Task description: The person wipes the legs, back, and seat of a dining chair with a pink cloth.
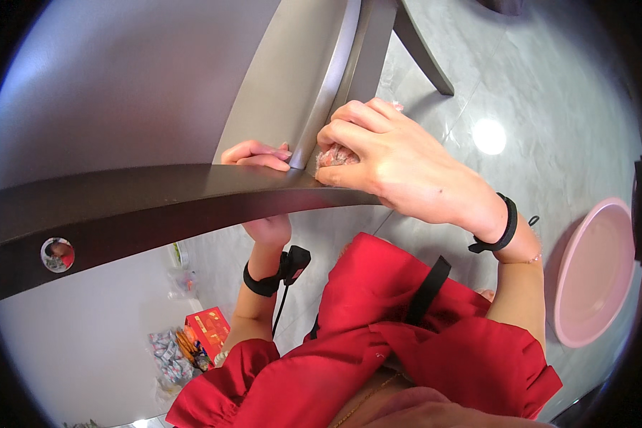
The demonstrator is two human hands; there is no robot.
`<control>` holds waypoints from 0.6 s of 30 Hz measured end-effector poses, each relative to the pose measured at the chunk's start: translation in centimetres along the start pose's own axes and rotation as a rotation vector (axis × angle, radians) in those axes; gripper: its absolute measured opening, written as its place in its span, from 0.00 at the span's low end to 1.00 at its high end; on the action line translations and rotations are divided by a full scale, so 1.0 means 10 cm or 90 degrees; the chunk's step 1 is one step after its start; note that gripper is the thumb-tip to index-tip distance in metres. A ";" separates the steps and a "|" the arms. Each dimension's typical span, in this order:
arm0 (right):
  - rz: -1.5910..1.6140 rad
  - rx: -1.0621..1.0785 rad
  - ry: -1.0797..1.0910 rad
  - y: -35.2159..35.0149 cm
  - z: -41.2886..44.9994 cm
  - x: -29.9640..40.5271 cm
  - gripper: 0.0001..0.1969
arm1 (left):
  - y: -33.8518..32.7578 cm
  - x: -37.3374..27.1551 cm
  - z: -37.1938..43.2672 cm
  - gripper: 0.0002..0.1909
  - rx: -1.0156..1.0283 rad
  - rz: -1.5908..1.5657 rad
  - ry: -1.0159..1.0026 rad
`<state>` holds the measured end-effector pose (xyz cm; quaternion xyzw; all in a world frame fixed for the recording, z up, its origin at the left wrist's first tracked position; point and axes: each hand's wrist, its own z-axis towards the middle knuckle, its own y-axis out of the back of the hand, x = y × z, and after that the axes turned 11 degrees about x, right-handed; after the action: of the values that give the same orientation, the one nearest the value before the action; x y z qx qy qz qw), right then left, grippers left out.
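My right hand [396, 160] is closed around a crumpled pink and white cloth [338, 156], pressed into the corner where a dark wooden rail [192, 206] meets a grey upholstered panel [278, 80]. The rail curves across the view and belongs to what looks like a chair. From beneath it, my left hand [259, 156] reaches up on the far side and curls its fingers over the top edge. Part of that hand is hidden behind the wood. A splayed leg [425, 51] of the furniture stands at the top.
A pink plastic basin [594, 273] sits on the grey tiled floor [513, 69] at the right. Lower left, a red box [208, 331] stands beside bagged packets [171, 356]. A small round picture or mirror [58, 254] marks the rail. A black device [296, 262] with a cable is at my left wrist.
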<state>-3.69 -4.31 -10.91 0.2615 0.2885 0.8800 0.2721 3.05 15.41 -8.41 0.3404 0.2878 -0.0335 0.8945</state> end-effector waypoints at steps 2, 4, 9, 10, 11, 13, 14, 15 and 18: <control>-0.003 -0.009 -0.006 0.00 0.02 0.00 0.03 | -0.01 -0.02 0.01 0.26 0.010 0.017 0.002; 0.033 0.009 -0.008 -0.04 0.12 -0.02 0.06 | 0.00 0.00 0.04 0.27 0.024 -0.010 -0.028; -0.014 0.009 0.003 -0.04 0.06 -0.03 0.05 | 0.02 0.02 0.02 0.27 0.014 -0.037 -0.001; -0.013 -0.003 0.000 -0.04 0.04 -0.02 0.04 | 0.02 0.01 0.02 0.27 0.006 -0.066 0.011; -0.014 -0.003 0.000 -0.04 0.04 -0.03 0.04 | 0.03 0.01 0.02 0.27 0.005 -0.066 0.011; -0.011 -0.053 0.007 -0.07 0.02 -0.04 0.03 | 0.02 -0.02 0.00 0.27 0.020 -0.031 0.017; -0.011 -0.052 0.006 -0.05 0.05 -0.04 0.03 | 0.02 -0.02 0.00 0.27 0.019 -0.031 0.018; 0.019 0.005 -0.011 -0.02 0.12 -0.03 0.05 | 0.02 0.00 0.02 0.27 0.020 -0.045 0.008; 0.022 0.059 -0.025 -0.04 0.17 -0.01 0.09 | 0.02 0.05 0.01 0.25 0.019 -0.086 -0.006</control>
<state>-2.44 -3.45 -10.05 0.2962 0.3190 0.8649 0.2501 3.57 15.62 -8.50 0.3335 0.3056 -0.0996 0.8863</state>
